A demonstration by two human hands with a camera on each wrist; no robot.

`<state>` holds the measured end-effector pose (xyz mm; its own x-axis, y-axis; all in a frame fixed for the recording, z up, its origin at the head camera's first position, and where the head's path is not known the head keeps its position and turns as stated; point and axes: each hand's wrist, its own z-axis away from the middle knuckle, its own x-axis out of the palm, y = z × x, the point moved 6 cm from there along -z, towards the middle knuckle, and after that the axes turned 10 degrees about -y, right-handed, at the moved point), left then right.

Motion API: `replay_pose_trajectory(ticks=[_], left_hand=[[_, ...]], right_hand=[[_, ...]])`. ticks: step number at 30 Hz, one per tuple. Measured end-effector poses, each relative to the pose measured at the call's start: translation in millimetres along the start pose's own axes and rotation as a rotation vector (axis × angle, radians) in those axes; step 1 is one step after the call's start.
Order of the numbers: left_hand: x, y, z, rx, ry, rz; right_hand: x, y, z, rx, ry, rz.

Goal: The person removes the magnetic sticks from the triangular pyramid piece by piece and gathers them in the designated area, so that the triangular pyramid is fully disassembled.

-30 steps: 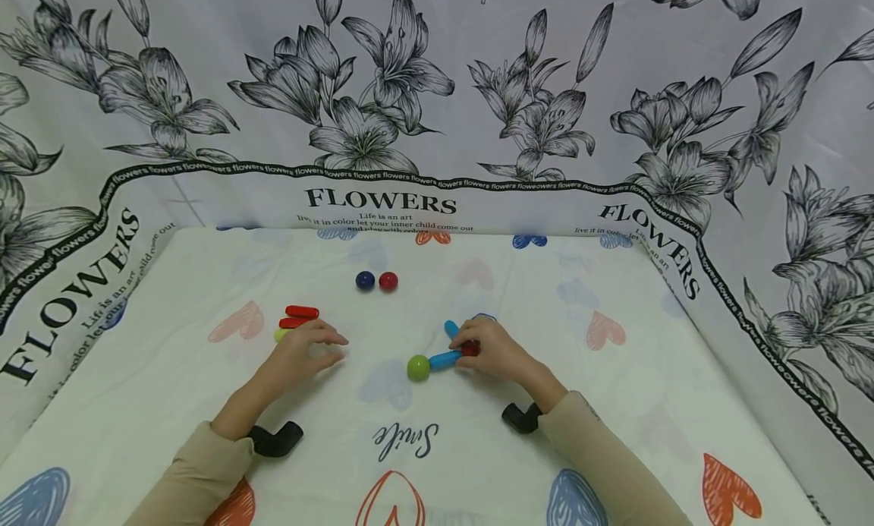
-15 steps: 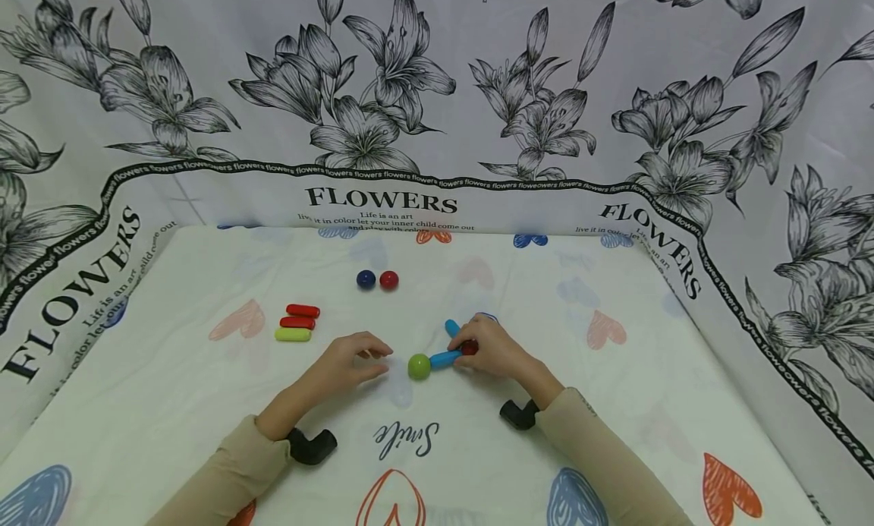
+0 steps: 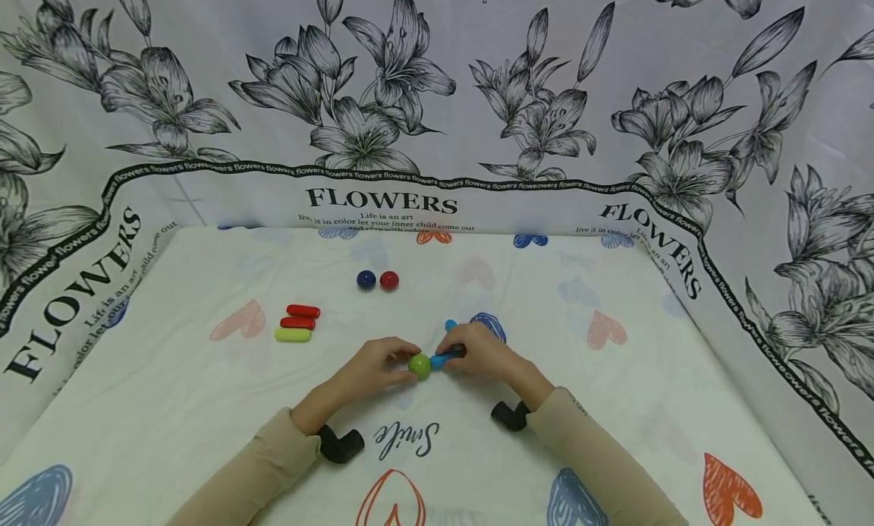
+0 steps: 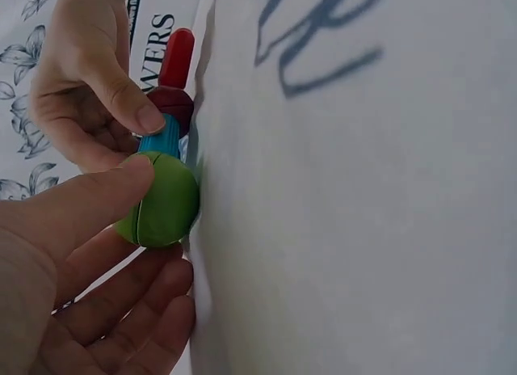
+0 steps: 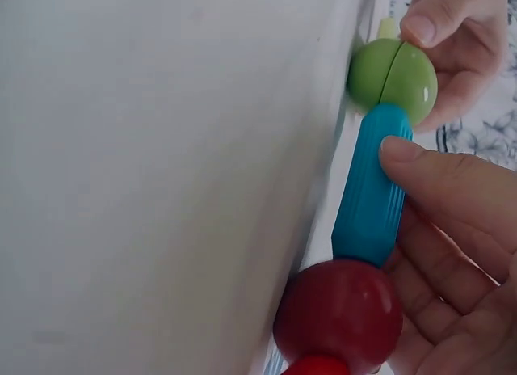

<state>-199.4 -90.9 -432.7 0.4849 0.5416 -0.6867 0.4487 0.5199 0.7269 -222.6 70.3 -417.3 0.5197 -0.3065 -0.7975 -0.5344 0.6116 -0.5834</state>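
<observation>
My left hand (image 3: 374, 366) has its thumb and fingers about a green ball (image 4: 166, 201), pinching it. From this ball a ribbed blue stick (image 5: 371, 189) runs to a dark red ball (image 5: 339, 314). My right hand (image 3: 483, 351) pinches the blue stick, thumb on its near face in the right wrist view. A bright red stick (image 4: 177, 58) shows at the far side of the dark red ball. In the head view the right hand hides most of that end; the tip of another blue stick (image 3: 451, 325) peeps out above its fingers.
Two red sticks (image 3: 303, 311) and a yellow-green stick (image 3: 293, 335) lie side by side at the left. A navy ball (image 3: 366, 280) and a red ball (image 3: 389, 281) sit farther back. All are on a printed white cloth (image 3: 546, 283).
My left hand has come rightward from beside the loose sticks and taken hold of the green ball. The right hand has shifted slightly left along the blue stick.
</observation>
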Motion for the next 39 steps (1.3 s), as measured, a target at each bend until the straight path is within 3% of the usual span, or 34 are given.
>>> replay_pose_trajectory(ticks=[15,26,39], left_hand=[[5.6,2.1,-8.5,-0.014,-0.024,-0.030],[4.3,3.4,-8.8,0.015,-0.017,-0.039],[2.4,-1.1,-4.8,0.014,-0.053,0.001]], right_hand=[[8.0,-1.2,-9.7,0.020,-0.084,-0.021],[6.3,-3.0,-9.6,0.002,-0.077,-0.008],[4.2,-3.9,-8.3,-0.013,-0.069,0.002]])
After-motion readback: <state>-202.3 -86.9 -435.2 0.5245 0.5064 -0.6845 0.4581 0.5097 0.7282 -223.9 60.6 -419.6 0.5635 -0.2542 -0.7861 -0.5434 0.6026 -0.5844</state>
